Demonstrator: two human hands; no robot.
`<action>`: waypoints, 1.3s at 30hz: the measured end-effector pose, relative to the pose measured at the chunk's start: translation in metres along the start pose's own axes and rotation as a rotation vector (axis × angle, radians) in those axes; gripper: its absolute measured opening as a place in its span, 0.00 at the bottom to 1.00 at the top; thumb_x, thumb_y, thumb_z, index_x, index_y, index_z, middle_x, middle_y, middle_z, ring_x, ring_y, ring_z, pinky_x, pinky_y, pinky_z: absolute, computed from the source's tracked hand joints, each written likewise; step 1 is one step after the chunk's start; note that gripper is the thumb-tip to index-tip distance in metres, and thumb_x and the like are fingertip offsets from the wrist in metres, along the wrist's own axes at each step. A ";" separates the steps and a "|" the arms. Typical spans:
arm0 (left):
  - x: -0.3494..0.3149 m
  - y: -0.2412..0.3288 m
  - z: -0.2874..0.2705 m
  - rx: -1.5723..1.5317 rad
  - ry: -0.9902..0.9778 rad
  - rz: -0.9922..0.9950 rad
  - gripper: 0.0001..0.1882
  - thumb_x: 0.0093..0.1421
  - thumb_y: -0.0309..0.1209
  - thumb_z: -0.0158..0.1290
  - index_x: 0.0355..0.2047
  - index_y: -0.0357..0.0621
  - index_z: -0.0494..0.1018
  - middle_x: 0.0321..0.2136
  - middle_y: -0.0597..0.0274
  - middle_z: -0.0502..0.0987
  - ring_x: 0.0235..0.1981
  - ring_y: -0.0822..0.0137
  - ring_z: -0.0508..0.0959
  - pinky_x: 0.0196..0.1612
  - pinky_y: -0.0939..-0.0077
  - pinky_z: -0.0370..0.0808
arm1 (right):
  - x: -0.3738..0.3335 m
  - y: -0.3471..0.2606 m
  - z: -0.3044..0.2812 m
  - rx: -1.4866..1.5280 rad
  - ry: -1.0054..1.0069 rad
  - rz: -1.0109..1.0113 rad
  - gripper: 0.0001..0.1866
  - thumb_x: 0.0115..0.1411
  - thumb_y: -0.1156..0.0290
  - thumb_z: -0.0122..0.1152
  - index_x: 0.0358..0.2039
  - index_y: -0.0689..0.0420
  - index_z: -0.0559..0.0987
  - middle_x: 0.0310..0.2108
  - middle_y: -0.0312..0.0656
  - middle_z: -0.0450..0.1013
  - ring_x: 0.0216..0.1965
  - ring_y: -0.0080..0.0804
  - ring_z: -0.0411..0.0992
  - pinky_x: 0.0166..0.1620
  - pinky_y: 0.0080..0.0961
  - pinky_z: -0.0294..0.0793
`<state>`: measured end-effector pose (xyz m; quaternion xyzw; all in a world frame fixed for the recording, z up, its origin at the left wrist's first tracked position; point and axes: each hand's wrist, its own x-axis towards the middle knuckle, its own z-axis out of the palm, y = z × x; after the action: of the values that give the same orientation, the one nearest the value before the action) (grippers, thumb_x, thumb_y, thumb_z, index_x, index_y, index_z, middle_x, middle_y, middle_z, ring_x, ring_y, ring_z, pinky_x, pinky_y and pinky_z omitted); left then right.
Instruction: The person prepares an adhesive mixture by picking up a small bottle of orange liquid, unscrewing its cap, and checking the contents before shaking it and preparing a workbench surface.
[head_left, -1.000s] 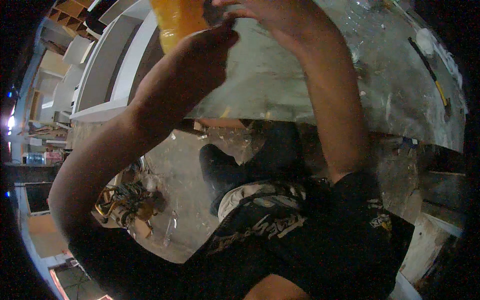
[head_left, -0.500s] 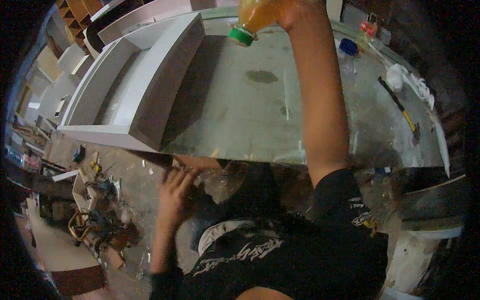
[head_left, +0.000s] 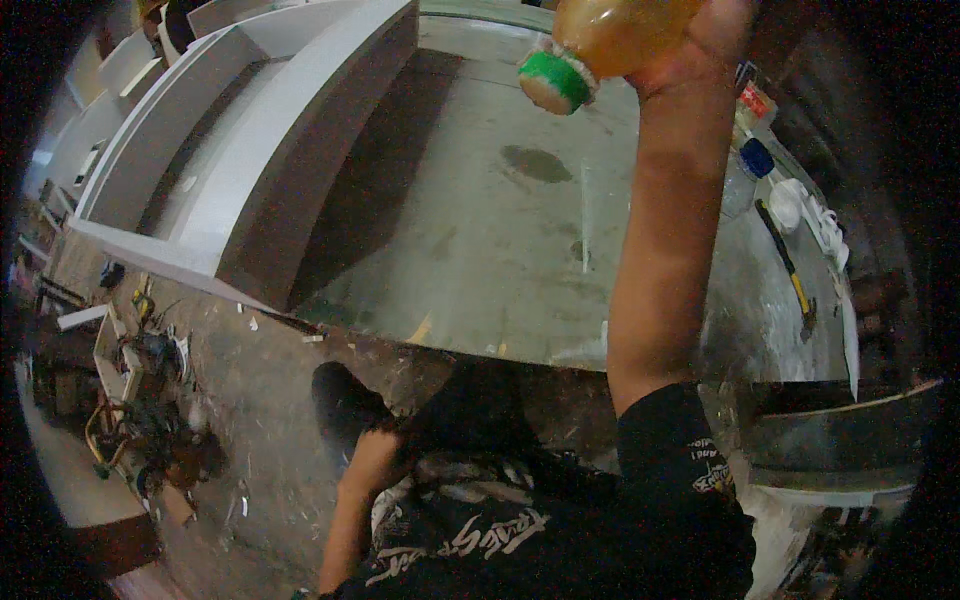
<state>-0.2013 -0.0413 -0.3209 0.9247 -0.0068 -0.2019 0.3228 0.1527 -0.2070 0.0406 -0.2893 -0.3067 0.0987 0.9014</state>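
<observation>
At the far side of the view, my right hand point(head_left: 690, 62) is closed around a clear plastic bottle point(head_left: 628, 38) of amber-yellow liquid. The bottle tilts with its green cap point(head_left: 556, 80) lower left, and pale residue crusts the cap. Beneath it lies the grey-green worktop point(head_left: 480, 235), which has a dark stain. My left hand point(head_left: 378, 455) is low beside my dark-clothed leg, short of the worktop's near edge. Its fingers are hidden or too dim to make out. To the left, a white box-shaped furniture frame point(head_left: 285, 125) rests on the worktop.
At the right of the worktop lie a hammer point(head_left: 782, 255) with a black and yellow handle, crumpled white plastic point(head_left: 790, 205) and a blue-capped clear bottle point(head_left: 755, 160). Tools and wood scraps point(head_left: 150, 400) clutter the floor at left. A dark ledge point(head_left: 840, 430) stands at lower right.
My left hand has moved down from near the worktop's edge to beside my leg. The bottle in my right hand appears larger and farther right. The whole view has shifted too.
</observation>
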 end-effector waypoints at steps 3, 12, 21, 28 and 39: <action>0.009 -0.001 -0.005 0.020 0.212 0.103 0.22 0.48 0.32 0.59 0.45 0.45 0.76 0.40 0.46 0.77 0.42 0.44 0.76 0.48 0.53 0.73 | 0.010 0.013 -0.001 -0.017 -0.062 -0.043 0.14 0.58 0.55 0.61 0.27 0.53 0.75 0.20 0.39 0.75 0.18 0.33 0.75 0.23 0.33 0.79; 0.047 0.007 -0.015 0.077 0.036 0.100 0.23 0.49 0.32 0.58 0.48 0.47 0.75 0.45 0.46 0.77 0.47 0.45 0.76 0.50 0.54 0.73 | 0.032 0.021 -0.034 -0.138 0.057 0.026 0.18 0.63 0.55 0.58 0.44 0.55 0.72 0.32 0.43 0.75 0.33 0.37 0.77 0.36 0.37 0.80; 0.079 -0.035 0.039 0.154 -0.012 0.281 0.23 0.53 0.30 0.53 0.51 0.48 0.74 0.41 0.48 0.80 0.39 0.47 0.81 0.44 0.55 0.78 | -0.018 0.001 0.013 -0.151 -0.234 -0.355 0.25 0.65 0.50 0.52 0.48 0.60 0.69 0.37 0.45 0.72 0.36 0.36 0.75 0.41 0.33 0.77; 0.097 -0.057 0.070 0.054 -0.011 0.287 0.23 0.55 0.32 0.53 0.52 0.43 0.73 0.41 0.46 0.80 0.39 0.48 0.81 0.44 0.57 0.78 | -0.008 -0.035 0.002 -0.158 -0.213 -0.272 0.24 0.64 0.50 0.52 0.47 0.60 0.69 0.36 0.45 0.72 0.36 0.35 0.74 0.41 0.33 0.77; 0.105 -0.089 0.117 -0.490 0.231 0.104 0.14 0.60 0.33 0.52 0.42 0.40 0.78 0.42 0.46 0.79 0.42 0.46 0.79 0.45 0.59 0.75 | -0.007 -0.050 -0.007 -0.191 -0.201 -0.229 0.23 0.63 0.51 0.53 0.45 0.60 0.70 0.36 0.44 0.72 0.36 0.35 0.73 0.41 0.33 0.76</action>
<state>-0.1592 -0.0560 -0.4963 0.8343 0.0314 -0.0739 0.5454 0.1516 -0.2531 0.0620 -0.3254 -0.4342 -0.0060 0.8399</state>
